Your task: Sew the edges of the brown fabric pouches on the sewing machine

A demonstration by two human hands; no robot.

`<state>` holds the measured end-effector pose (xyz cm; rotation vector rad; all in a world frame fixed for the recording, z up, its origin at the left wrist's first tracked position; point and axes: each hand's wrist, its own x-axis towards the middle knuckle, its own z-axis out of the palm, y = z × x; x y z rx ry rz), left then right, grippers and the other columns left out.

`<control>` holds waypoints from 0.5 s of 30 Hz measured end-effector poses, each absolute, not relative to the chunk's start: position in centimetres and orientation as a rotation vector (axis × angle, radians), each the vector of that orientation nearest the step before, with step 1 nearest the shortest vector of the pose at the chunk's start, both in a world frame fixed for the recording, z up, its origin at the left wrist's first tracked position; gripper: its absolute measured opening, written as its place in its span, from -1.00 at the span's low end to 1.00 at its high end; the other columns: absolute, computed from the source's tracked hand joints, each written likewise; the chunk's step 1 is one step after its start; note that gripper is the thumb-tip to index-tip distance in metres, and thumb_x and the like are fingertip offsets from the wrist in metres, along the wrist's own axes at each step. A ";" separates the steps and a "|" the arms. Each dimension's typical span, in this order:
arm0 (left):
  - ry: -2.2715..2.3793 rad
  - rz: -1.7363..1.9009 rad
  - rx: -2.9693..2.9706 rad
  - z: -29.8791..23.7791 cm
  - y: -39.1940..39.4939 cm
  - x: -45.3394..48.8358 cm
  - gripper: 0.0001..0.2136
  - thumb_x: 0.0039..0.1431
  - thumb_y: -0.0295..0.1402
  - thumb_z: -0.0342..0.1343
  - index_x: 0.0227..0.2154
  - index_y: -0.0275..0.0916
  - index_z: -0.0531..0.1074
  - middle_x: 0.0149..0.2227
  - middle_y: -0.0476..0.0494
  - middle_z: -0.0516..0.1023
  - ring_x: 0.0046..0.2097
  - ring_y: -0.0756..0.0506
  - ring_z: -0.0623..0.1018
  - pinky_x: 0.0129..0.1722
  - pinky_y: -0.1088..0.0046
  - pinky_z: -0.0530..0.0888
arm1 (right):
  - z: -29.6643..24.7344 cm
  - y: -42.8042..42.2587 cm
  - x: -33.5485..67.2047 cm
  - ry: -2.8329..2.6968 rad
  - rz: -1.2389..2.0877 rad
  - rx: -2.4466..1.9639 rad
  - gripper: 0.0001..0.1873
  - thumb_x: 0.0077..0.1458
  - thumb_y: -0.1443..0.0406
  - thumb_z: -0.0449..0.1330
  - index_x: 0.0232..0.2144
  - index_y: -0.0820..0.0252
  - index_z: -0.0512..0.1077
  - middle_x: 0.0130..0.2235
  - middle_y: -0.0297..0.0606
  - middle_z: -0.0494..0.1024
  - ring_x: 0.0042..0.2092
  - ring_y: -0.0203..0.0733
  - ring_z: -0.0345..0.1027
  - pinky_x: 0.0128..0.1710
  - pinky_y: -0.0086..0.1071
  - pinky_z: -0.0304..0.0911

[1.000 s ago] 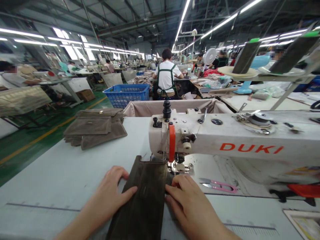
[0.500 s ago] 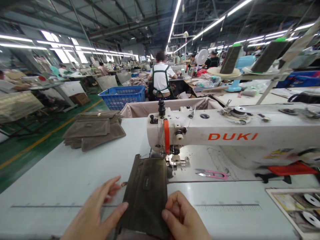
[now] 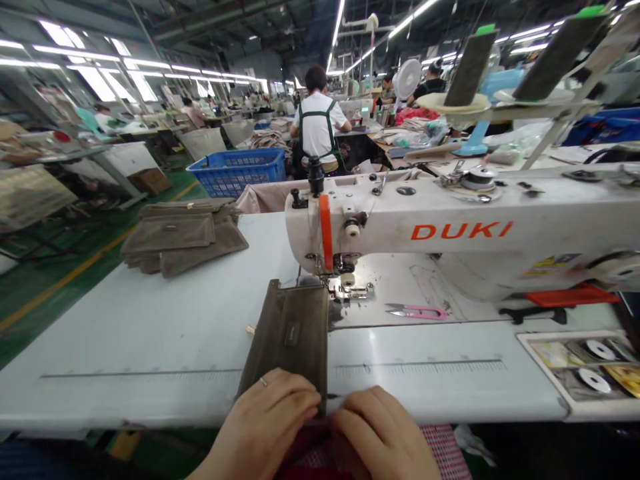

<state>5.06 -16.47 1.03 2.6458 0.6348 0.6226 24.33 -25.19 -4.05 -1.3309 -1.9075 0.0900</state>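
Observation:
A dark olive fabric piece (image 3: 290, 333) lies flat on the white table (image 3: 150, 333), reaching from the presser foot (image 3: 345, 288) of the white DUKI sewing machine (image 3: 450, 233) to the front edge. My left hand (image 3: 273, 417) has its fingers curled over the piece's near end at the table edge. Beside it, my right hand (image 3: 383, 433) is closed at the same edge, its fingertips touching the piece's near right corner.
Pink thread snips (image 3: 415, 311) lie on the machine bed. A stack of olive fabric pieces (image 3: 183, 233) sits at the table's far left. A tray of bobbins (image 3: 585, 367) is at the right. A blue basket (image 3: 237, 170) and a seated person in an apron (image 3: 320, 130) are beyond.
Both hands have slid back toward me along the fabric piece, from beside the presser foot to the table's front edge. The camera has tilted down.

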 end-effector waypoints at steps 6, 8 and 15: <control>0.608 0.777 2.683 0.1 -17.1 5.2 -0.79 0.35 -0.55 -0.07 -0.14 -0.25 0.45 -0.24 -0.13 0.53 -0.20 -0.08 0.49 -0.13 0.41 0.48 | -4.4 -23.8 23.2 -1.882 -0.176 -1.182 -0.79 0.27 0.44 0.03 -0.29 0.23 0.47 -0.50 -0.30 0.45 -0.46 -0.25 0.24 -0.43 -0.36 0.17; 0.631 0.798 2.732 -0.1 -17.2 5.2 -0.82 0.33 -0.51 -0.02 -0.14 -0.26 0.47 -0.22 -0.14 0.54 -0.18 -0.10 0.49 -0.11 0.38 0.48 | -4.2 -23.7 23.2 -1.897 -0.183 -1.164 -0.82 0.22 0.46 0.08 -0.33 0.23 0.47 -0.53 -0.32 0.43 -0.48 -0.26 0.23 -0.46 -0.37 0.15; 0.545 0.910 2.964 -0.8 -17.2 4.6 -0.75 0.38 -0.53 -0.12 -0.18 -0.32 0.50 -0.26 -0.15 0.59 -0.28 -0.07 0.53 -0.22 0.43 0.50 | -4.7 -23.5 23.0 -1.791 -0.224 -1.218 -0.84 0.17 0.45 0.12 -0.42 0.20 0.45 -0.49 -0.29 0.48 -0.47 -0.25 0.33 -0.46 -0.36 0.22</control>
